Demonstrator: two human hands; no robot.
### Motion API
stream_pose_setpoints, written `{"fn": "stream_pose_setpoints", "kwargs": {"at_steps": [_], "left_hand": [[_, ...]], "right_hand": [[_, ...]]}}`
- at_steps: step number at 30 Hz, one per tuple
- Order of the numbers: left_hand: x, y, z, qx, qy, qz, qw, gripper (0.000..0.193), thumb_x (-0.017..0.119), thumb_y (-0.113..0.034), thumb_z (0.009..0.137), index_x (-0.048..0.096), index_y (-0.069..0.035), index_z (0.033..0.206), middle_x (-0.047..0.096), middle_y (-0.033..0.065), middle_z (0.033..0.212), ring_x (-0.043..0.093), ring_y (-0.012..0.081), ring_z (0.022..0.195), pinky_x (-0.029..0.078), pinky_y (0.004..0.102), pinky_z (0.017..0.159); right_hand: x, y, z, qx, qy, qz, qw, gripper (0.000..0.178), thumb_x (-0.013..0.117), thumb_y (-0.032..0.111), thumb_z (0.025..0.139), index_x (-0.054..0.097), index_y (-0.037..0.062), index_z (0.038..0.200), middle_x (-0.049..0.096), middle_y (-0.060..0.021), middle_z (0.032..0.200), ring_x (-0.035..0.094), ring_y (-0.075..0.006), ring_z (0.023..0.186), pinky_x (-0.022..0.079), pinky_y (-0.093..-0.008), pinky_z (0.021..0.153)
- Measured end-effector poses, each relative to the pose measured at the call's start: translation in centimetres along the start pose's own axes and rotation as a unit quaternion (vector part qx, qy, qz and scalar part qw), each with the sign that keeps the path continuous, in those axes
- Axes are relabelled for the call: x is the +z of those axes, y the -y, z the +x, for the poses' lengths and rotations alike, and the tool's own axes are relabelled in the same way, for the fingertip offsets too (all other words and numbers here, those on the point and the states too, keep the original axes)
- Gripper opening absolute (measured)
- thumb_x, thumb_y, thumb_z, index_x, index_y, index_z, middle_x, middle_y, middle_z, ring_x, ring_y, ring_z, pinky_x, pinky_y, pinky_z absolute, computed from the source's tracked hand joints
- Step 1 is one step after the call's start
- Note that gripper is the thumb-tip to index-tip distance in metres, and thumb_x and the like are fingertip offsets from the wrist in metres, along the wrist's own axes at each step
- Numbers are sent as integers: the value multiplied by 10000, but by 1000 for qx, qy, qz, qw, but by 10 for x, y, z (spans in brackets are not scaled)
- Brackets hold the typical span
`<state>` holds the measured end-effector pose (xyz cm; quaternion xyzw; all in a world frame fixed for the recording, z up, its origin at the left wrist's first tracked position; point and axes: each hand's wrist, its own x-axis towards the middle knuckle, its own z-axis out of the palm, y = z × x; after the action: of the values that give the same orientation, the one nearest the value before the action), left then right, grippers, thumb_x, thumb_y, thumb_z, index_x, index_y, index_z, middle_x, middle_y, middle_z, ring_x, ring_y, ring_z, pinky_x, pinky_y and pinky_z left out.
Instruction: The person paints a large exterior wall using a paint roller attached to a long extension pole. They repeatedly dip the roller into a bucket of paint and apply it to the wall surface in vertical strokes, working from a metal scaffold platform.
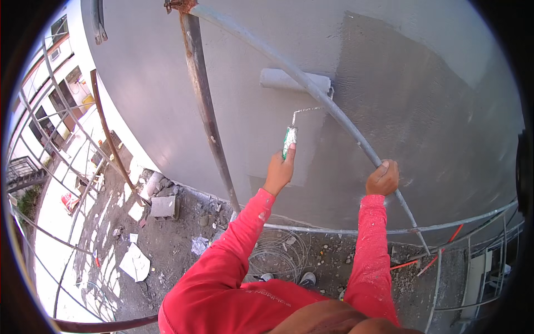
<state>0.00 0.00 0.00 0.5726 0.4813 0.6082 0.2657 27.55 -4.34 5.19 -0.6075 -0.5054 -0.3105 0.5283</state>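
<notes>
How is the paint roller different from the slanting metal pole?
The roller has a short, thick head; the pole is long and thin. The roller has a bent wire and handle; the pole has neither. The left grip holds the roller, the right grip the pole. Both look partly grey.

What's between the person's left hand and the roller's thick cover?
In the head view, the white-and-green handle rises from the left hand, then a thin bent wire frame leads to the roller cover.
</notes>
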Motion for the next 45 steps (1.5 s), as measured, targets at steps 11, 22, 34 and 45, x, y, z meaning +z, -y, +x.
{"fn": "stream_pose_setpoints", "kwargs": {"at_steps": [11,22,34,45], "left_hand": [[-15,-128,157,26,85,-161,983,531,511,-586,936,485,-85,762,472,19,582,469,105,450,361,254,393],[7,-31,-214,-335,107,-125,928,534,422,-540,993,488,-12,1035,388,16,621,397,123,499,332,253,441],[16,-1,-303,-549,539,129,626,453,462,-517,976,487,-81,857,476,18,598,443,117,438,367,259,404],[208,36,-398,-62,837,116,531,285,623,-221,899,558,41,991,636,165,772,637,249,662,484,384,606]], "right_hand": [[-22,3,5,44,7,40,998,186,566,180,843,535,44,720,551,-141,762,558,-373,759,430,-490,657],[-182,-5,-231,365,294,272,840,206,619,247,848,617,56,771,608,-111,691,609,-246,635,481,-389,618],[-250,-8,-329,707,478,311,418,549,541,551,905,630,30,759,595,-50,668,558,-152,589,478,-313,552],[-289,-125,-352,895,-21,358,265,250,665,332,913,607,94,963,631,-9,841,611,-137,747,499,-323,685]]}}
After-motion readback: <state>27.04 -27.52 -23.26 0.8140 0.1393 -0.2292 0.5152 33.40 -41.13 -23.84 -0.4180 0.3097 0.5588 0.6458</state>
